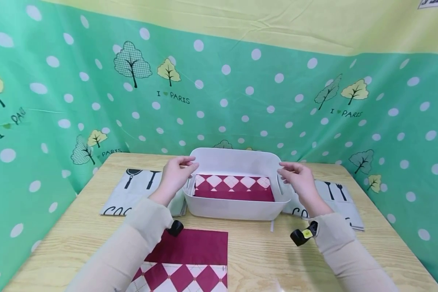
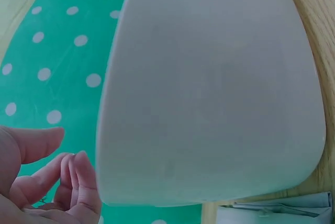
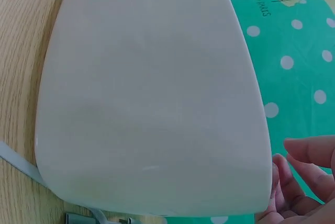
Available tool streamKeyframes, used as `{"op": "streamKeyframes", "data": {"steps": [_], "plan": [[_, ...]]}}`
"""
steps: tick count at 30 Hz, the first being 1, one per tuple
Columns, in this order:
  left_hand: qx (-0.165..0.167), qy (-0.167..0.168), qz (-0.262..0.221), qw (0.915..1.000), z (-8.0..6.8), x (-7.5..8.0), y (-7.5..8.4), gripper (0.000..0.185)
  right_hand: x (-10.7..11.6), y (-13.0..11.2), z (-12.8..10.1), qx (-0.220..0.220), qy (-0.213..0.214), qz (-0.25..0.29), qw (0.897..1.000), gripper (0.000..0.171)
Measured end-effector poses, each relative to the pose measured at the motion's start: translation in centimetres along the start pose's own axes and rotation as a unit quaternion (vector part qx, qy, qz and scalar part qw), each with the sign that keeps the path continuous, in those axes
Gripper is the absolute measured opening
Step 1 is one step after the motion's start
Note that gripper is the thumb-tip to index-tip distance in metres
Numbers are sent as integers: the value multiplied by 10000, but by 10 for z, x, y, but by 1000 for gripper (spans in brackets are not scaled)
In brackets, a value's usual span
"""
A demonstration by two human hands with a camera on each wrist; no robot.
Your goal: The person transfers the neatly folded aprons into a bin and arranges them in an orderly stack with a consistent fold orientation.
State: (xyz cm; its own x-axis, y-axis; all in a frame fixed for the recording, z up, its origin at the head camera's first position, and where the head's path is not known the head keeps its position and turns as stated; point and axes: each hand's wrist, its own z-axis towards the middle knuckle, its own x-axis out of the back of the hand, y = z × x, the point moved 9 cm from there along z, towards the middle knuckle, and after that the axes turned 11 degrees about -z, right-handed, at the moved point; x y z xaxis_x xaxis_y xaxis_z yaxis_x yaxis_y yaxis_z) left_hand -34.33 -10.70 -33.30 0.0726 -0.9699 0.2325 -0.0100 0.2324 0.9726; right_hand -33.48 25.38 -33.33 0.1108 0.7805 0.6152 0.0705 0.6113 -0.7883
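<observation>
1. A person sat at a wooden table (image 1: 255, 251), both arms in cream sleeves reaching forward to a white plastic basket (image 1: 237, 209) between the two hands.
2. The left hand (image 1: 175, 176) hovered at the basket's left end, fingers loosely curled and reaching over the rim. The left wrist view showed the fingertips (image 2: 78, 177) just beside the basket wall (image 2: 209, 88) with a sliver of background between, so the hand held nothing.
3. The right hand (image 1: 299, 178) mirrored it at the right end, by the handle slot. In the right wrist view its fingers (image 3: 309, 153) lay relaxed and apart, next to the basket wall (image 3: 152, 93); whether they touched it could not be told.
4. Between the hands, inside the basket, lay a folded red and white diamond cloth (image 1: 233, 187), flat on the bottom.
5. Nearer the person than either hand, a second diamond cloth (image 1: 187, 259) lay on the table. Outward of each hand lay a grey cutlery-print cloth: one beyond the left hand (image 1: 138, 190), one beyond the right (image 1: 336, 198).
6. Risk, as a judgement: with neither hand firmly closed on the rim, a lift from here could tip the basket or let it slip. The light plastic could also slide across the smooth table if one side were nudged.
</observation>
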Motion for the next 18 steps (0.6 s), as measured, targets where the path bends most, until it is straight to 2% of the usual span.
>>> {"op": "streamKeyframes", "data": {"steps": [12,18], "plan": [[-219,-121,-32,9997,-18,0,16,41,4,-13,-13,110,-38,201,9997,40],[-326,-194,50,9993,-30,1,18,41,2,-17,-25,163,-138,295,9993,40]]}}
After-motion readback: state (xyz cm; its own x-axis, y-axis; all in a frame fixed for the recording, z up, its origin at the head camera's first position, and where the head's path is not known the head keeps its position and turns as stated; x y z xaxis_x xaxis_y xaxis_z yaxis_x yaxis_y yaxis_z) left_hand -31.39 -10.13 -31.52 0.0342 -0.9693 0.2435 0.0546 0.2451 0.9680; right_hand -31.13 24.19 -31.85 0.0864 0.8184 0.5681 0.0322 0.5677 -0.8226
